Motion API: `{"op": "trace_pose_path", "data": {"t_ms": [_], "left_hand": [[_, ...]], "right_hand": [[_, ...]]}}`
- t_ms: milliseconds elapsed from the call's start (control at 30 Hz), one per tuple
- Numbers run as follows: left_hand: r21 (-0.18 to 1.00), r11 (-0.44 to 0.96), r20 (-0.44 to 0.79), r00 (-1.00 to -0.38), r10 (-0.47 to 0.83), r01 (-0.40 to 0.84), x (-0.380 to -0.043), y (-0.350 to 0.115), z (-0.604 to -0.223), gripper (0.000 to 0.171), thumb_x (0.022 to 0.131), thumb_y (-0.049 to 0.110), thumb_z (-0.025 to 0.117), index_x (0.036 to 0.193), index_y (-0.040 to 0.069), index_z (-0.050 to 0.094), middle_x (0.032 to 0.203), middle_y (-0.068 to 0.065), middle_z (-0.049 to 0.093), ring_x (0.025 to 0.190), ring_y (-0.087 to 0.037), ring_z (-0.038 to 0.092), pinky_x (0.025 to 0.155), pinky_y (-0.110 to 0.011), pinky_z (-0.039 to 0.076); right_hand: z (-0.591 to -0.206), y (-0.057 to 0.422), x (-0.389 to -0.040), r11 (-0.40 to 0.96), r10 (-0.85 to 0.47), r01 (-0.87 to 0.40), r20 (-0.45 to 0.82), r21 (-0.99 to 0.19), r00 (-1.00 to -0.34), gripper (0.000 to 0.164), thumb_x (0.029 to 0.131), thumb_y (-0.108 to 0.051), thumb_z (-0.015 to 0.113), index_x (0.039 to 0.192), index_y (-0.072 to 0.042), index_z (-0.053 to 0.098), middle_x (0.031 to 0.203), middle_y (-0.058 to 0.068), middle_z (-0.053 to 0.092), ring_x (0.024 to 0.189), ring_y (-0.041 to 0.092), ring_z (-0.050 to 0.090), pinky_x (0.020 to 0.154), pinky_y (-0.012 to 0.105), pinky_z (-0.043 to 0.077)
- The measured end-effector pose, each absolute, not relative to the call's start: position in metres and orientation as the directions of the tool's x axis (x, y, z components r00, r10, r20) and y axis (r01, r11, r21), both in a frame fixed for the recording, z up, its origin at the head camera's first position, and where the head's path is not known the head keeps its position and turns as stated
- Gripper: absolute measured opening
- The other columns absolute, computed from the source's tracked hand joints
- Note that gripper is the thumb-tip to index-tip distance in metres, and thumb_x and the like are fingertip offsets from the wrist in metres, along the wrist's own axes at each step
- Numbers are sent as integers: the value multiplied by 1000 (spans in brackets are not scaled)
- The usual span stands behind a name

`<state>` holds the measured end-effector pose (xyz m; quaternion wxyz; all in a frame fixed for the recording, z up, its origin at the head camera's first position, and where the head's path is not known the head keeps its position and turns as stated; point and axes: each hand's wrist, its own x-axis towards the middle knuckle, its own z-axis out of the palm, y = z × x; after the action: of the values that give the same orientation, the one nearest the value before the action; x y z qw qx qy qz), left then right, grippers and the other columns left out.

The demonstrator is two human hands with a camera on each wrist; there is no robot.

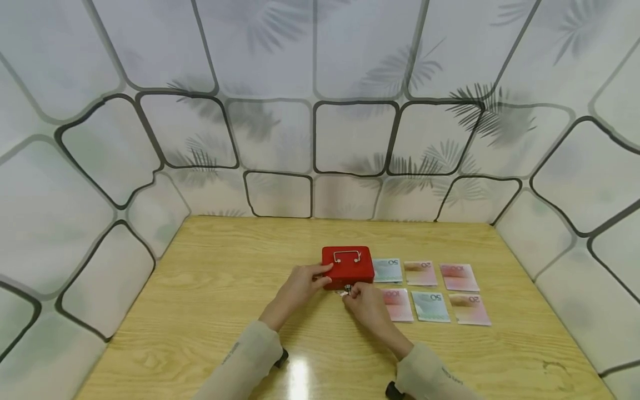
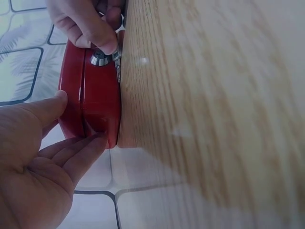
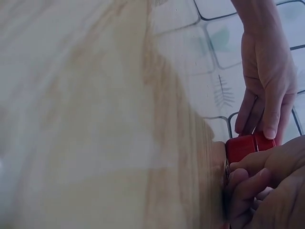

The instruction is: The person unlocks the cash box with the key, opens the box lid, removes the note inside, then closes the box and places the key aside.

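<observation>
A small red cash box (image 1: 352, 271) with a folded wire handle on its lid sits on the wooden table. My left hand (image 1: 300, 284) grips its left end, thumb on the lid edge and fingers against the side, as the left wrist view shows. At the front, my right hand (image 1: 369, 304) pinches a key at the round silver lock (image 2: 98, 58). A second key (image 2: 118, 71) hangs down beside the lock in the left wrist view. The right fingers hide most of the pinched key. The lid is down.
Banknotes lie in two rows to the right of the box, among them a green 50 note (image 1: 431, 306), a pink 100 note (image 1: 459, 277) and a 20 note (image 1: 470, 309). A patterned curtain (image 1: 350, 139) surrounds the wooden table (image 1: 210, 289) at the back and sides.
</observation>
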<state>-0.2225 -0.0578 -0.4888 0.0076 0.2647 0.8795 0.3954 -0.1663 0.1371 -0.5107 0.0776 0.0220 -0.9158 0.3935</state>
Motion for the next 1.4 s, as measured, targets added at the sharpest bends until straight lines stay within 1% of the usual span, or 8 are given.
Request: {"op": "trace_pose_path", "data": {"t_ms": [467, 533, 633, 700, 867, 1100, 1300, 1400], "left_hand": [[720, 546, 172, -872, 459, 429, -221, -58, -488, 41, 99, 19, 72, 137, 6, 67, 129, -21, 68, 52, -5, 32, 50, -18, 32], [719, 549, 167, -873, 458, 426, -220, -57, -488, 41, 99, 19, 72, 137, 6, 67, 121, -20, 71, 52, -5, 32, 49, -19, 32], [718, 558, 157, -877, 454, 417, -221, -57, -488, 41, 99, 19, 72, 138, 7, 67, 95, -14, 74, 51, -6, 32, 49, -19, 31], [713, 566, 156, -880, 449, 415, -221, -56, -488, 42, 99, 20, 72, 138, 7, 67, 95, -13, 74, 51, -6, 32, 49, -19, 31], [710, 576, 146, -885, 443, 405, -221, -56, -488, 43, 98, 22, 73, 138, 8, 67, 112, -15, 73, 52, -5, 33, 49, -18, 32], [717, 571, 140, -885, 444, 400, -218, -55, -486, 43, 98, 20, 73, 139, 9, 67, 117, -14, 71, 50, -5, 32, 48, -18, 32], [699, 571, 179, -879, 443, 430, -217, -53, -486, 42, 97, 17, 74, 137, 7, 67, 72, -7, 65, 48, -4, 33, 46, -17, 31], [696, 566, 201, -876, 438, 442, -217, -52, -487, 41, 96, 16, 75, 136, 5, 68, 74, -6, 69, 48, -3, 33, 45, -17, 31]], "right_hand": [[-513, 135, -160, 671, 73, -129, 238, -730, -968, 19, 84, 1, 78, 75, -6, 62, 65, -1, 60, 61, 12, 55, 53, 27, 48], [-513, 135, -160, 682, 72, -131, 244, -719, -967, 19, 83, 1, 77, 74, -7, 62, 66, -1, 61, 62, 13, 56, 54, 27, 49], [-513, 135, -160, 693, 74, -128, 246, -710, -966, 18, 82, 2, 76, 74, -7, 63, 66, -1, 62, 63, 14, 57, 55, 28, 50], [-513, 135, -161, 698, 76, -120, 240, -706, -968, 18, 82, 1, 76, 73, -7, 64, 66, -1, 62, 63, 14, 56, 55, 29, 49], [-512, 135, -160, 711, 70, -121, 240, -693, -968, 19, 81, 1, 77, 70, -8, 65, 63, -3, 61, 61, 13, 55, 54, 29, 48], [-516, 136, -162, 746, 49, -163, 297, -645, -954, 25, 77, 3, 75, 66, -12, 58, 61, -4, 57, 57, 13, 52, 52, 29, 46], [-517, 136, -161, 753, 41, -164, 295, -638, -955, 27, 77, 3, 76, 67, -13, 57, 61, -4, 57, 57, 13, 51, 51, 29, 44], [-514, 136, -159, 750, 43, -155, 282, -643, -958, 26, 78, 2, 76, 68, -14, 58, 62, -5, 57, 59, 13, 52, 52, 29, 44]]}}
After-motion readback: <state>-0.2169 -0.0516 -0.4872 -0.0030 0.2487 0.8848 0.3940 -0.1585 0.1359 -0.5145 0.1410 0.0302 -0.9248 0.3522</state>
